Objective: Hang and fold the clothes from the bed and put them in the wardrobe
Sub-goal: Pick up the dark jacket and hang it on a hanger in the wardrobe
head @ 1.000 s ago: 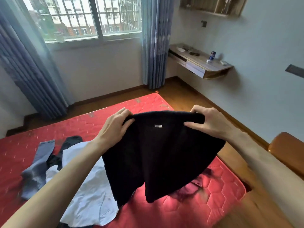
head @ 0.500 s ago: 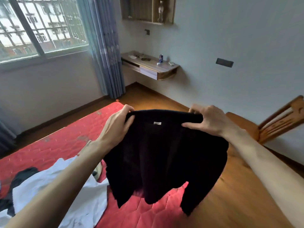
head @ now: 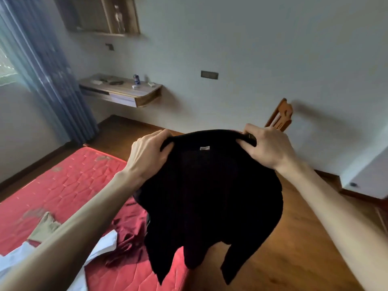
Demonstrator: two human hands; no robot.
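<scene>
Bedroom: pale walls, wood floor, a bed [head: 63,185] with a bare red quilted mattress at lower left, blue curtain [head: 46,80] at the window side. A wall-mounted surface [head: 126,91] carries a small can [head: 136,79] and a few flat items; print on the can is too small to read. A wooden chair [head: 281,115] stands against the far wall.

You hold the black garment [head: 207,192] in the air in front of you, beyond the mattress corner and mostly above the floor. Your left hand [head: 147,154] is clenched on the top edge at one side, your right hand [head: 266,148] on the other, both gripping cloth, thumbs toward you. The rest hangs free below in uneven flaps.

Handling, as a judgement: soft, limp, light; looks like a thick knit, so it should drape and sag rather than keep a crease. Not slippery, not fragile. The top edge near the two ends, where you hold it now, seems the sound place to grip for folding or hanging.

Labels: one small pale tag [head: 204,148] sits just below the top edge, midway between your hands. No writing legible on it.

More clothes lie on the bed: a white garment [head: 102,242], a dark red one [head: 128,238], a tan piece [head: 45,225]. The wardrobe is not in view.
</scene>
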